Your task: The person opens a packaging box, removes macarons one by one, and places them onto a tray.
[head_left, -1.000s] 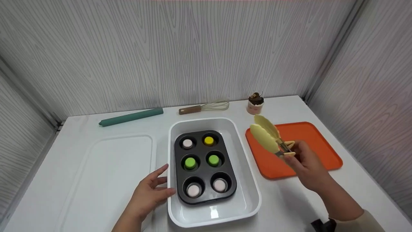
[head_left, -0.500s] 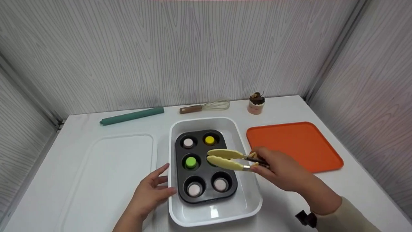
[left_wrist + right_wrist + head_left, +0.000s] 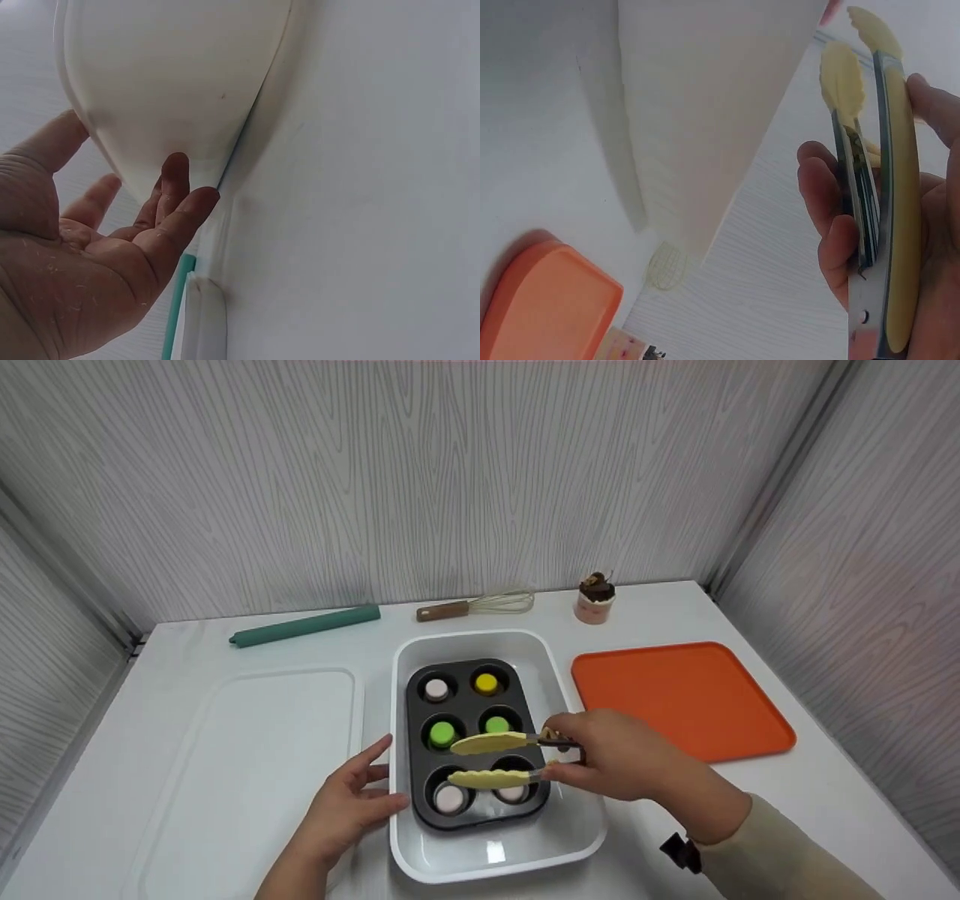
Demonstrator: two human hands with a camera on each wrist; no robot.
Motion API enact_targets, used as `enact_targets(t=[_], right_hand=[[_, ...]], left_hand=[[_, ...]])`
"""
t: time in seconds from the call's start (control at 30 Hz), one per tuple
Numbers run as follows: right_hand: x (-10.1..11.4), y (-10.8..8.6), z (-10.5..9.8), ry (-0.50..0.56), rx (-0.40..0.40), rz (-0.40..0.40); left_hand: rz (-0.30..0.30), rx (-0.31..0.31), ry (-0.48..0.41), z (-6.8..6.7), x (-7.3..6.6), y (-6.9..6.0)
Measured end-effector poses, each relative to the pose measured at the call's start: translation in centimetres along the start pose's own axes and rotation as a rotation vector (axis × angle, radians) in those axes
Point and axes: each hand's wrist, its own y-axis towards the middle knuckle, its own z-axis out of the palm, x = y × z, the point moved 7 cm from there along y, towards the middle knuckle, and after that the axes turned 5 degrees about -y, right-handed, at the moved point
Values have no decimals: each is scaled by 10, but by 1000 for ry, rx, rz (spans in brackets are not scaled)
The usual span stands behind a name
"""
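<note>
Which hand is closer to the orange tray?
Right: the right hand is over the right rim of the white tub, beside the orange tray; the left hand is farther, at the tub's left side.

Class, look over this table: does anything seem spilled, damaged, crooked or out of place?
Nothing clearly stands out; no spill or damage shows. All six small round pieces sit inside the muffin tin, and the right hand holds open tongs over it.

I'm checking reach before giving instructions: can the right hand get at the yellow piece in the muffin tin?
Probably yes: the right hand holds the tongs spread over the muffin tin, and nothing covers the yellow piece.
</note>
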Motion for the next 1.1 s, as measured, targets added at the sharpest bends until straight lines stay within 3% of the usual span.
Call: enact_targets(t=[0.27, 0.47, 0.7, 1.1], right_hand=[[15, 21, 10, -102, 91, -13], [27, 35, 11, -160, 133, -35], [40, 47, 11, -210, 218, 29], [56, 57, -1, -326, 289, 130]], left_hand=[[22, 165, -20, 4, -1, -2], [11, 172, -24, 4, -1, -4], [9, 188, -38, 2, -1, -3], [3, 225, -99, 4, 4, -3]])
